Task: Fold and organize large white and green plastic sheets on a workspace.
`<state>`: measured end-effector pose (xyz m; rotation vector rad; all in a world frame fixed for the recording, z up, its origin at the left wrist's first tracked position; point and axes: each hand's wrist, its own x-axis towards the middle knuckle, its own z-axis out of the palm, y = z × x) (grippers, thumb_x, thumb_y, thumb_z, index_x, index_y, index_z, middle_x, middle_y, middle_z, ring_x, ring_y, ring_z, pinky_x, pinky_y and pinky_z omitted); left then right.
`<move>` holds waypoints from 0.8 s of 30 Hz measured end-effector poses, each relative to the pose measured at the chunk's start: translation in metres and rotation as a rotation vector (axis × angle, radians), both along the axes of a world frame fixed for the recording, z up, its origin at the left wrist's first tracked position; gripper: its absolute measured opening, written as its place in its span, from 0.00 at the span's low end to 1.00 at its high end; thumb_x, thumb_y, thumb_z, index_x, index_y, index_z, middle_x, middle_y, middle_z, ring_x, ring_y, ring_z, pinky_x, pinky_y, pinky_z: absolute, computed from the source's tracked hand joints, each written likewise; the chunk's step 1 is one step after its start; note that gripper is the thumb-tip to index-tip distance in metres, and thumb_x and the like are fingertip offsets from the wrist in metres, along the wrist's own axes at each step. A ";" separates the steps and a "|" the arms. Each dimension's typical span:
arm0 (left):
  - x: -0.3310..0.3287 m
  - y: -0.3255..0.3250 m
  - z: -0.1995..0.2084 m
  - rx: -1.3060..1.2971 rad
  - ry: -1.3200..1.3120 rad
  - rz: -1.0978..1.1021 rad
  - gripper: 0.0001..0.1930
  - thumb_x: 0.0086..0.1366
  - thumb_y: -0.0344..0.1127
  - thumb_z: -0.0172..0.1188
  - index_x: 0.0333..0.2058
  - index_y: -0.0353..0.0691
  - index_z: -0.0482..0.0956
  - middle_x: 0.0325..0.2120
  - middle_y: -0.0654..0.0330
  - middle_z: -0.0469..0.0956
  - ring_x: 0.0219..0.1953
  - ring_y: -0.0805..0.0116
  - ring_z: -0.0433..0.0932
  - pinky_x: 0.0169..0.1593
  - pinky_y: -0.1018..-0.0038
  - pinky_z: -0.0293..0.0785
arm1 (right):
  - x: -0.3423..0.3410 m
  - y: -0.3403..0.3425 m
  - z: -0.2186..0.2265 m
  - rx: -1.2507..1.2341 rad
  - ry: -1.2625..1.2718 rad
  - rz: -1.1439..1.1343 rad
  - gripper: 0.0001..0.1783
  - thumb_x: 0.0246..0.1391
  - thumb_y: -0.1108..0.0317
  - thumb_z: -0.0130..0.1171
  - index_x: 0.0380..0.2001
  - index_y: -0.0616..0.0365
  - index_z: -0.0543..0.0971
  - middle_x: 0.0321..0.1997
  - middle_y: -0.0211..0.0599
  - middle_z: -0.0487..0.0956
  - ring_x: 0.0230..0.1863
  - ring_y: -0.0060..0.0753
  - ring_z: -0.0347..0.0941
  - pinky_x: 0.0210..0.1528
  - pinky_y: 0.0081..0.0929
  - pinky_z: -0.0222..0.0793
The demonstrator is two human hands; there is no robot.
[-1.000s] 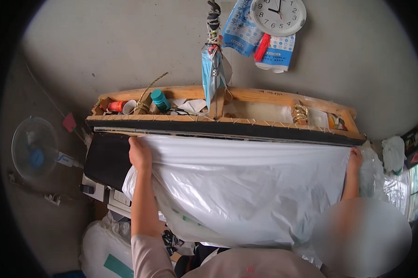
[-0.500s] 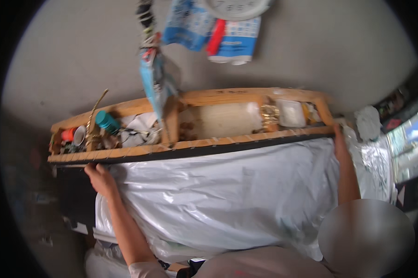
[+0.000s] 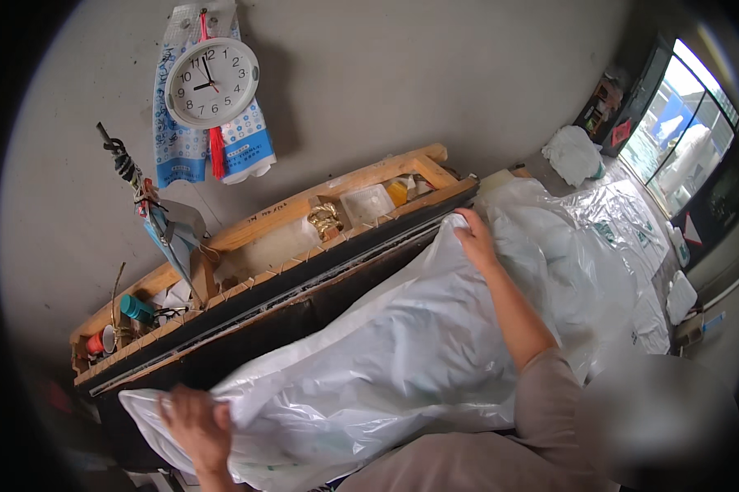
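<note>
A large white plastic sheet [image 3: 386, 361] hangs spread in front of me, below a long wooden shelf [image 3: 304, 213]. My left hand [image 3: 193, 422] grips its lower left corner, fingers closed on the film. My right hand [image 3: 474, 238] holds the upper right corner up by the black strip [image 3: 279, 295] that runs along the shelf's front edge. The sheet sags and wrinkles between the two hands and hides what is behind it.
The shelf holds a clear plastic box [image 3: 368, 203], a gold object [image 3: 327, 220], a teal cup [image 3: 136, 308] and a red cup [image 3: 99, 340]. A round wall clock [image 3: 211, 82] hangs above. More plastic sheets [image 3: 615, 238] pile at the right near a window [image 3: 681, 131].
The view has tilted and swung right, so the shelf now slopes. My left hand has dropped from the shelf edge to the sheet's lower corner. My right hand still holds the top edge.
</note>
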<state>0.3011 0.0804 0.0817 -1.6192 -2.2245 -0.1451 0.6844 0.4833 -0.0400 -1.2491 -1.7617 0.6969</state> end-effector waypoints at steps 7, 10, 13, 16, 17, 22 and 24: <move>-0.113 -0.219 -0.112 0.093 -0.289 1.028 0.08 0.55 0.31 0.50 0.29 0.32 0.75 0.28 0.44 0.75 0.34 0.48 0.74 0.37 0.61 0.70 | -0.104 -0.213 0.019 -0.453 0.374 0.674 0.22 0.50 0.77 0.50 0.50 0.58 0.63 0.34 0.34 0.71 0.35 0.20 0.68 0.38 0.20 0.66; -0.047 -0.125 -0.101 0.434 -0.377 0.522 0.24 0.44 0.18 0.49 0.45 0.34 0.71 0.47 0.53 0.70 0.50 0.53 0.68 0.55 0.65 0.62 | -0.128 -0.252 0.025 -0.438 0.436 0.643 0.20 0.51 0.78 0.50 0.49 0.59 0.64 0.33 0.35 0.72 0.35 0.22 0.69 0.39 0.21 0.66; 0.108 0.043 -0.045 0.166 -0.405 -0.107 0.20 0.51 0.25 0.57 0.46 0.39 0.71 0.44 0.54 0.72 0.50 0.56 0.69 0.52 0.67 0.64 | -0.127 -0.247 0.030 -0.364 0.358 0.605 0.18 0.51 0.77 0.50 0.47 0.60 0.66 0.35 0.36 0.72 0.37 0.24 0.70 0.40 0.21 0.66; 0.137 0.083 -0.070 0.110 -0.985 -0.090 0.08 0.55 0.27 0.55 0.35 0.37 0.75 0.29 0.54 0.76 0.34 0.60 0.76 0.39 0.70 0.70 | -0.113 -0.217 0.057 0.236 -0.183 0.622 0.24 0.41 0.75 0.57 0.46 0.56 0.69 0.49 0.44 0.67 0.52 0.44 0.62 0.50 0.43 0.60; 0.126 0.076 -0.078 0.151 -1.083 -0.039 0.05 0.56 0.27 0.55 0.32 0.36 0.76 0.24 0.54 0.76 0.29 0.63 0.77 0.34 0.72 0.71 | -0.097 -0.201 0.067 0.418 -0.444 0.569 0.26 0.40 0.72 0.59 0.47 0.55 0.69 0.53 0.45 0.65 0.56 0.46 0.58 0.54 0.50 0.55; -0.054 -0.038 -0.088 0.391 -0.525 0.496 0.07 0.61 0.30 0.49 0.31 0.33 0.74 0.24 0.53 0.76 0.28 0.64 0.75 0.34 0.70 0.70 | -0.055 -0.175 0.026 0.359 -0.821 0.034 0.26 0.39 0.67 0.58 0.47 0.59 0.70 0.54 0.48 0.63 0.57 0.46 0.56 0.56 0.48 0.51; -0.129 -0.094 -0.112 0.236 -0.278 0.781 0.11 0.63 0.36 0.45 0.34 0.34 0.72 0.30 0.48 0.76 0.33 0.48 0.74 0.36 0.63 0.69 | -0.102 -0.224 0.044 0.057 -0.632 0.642 0.20 0.47 0.63 0.53 0.44 0.60 0.70 0.57 0.48 0.62 0.60 0.47 0.53 0.59 0.51 0.46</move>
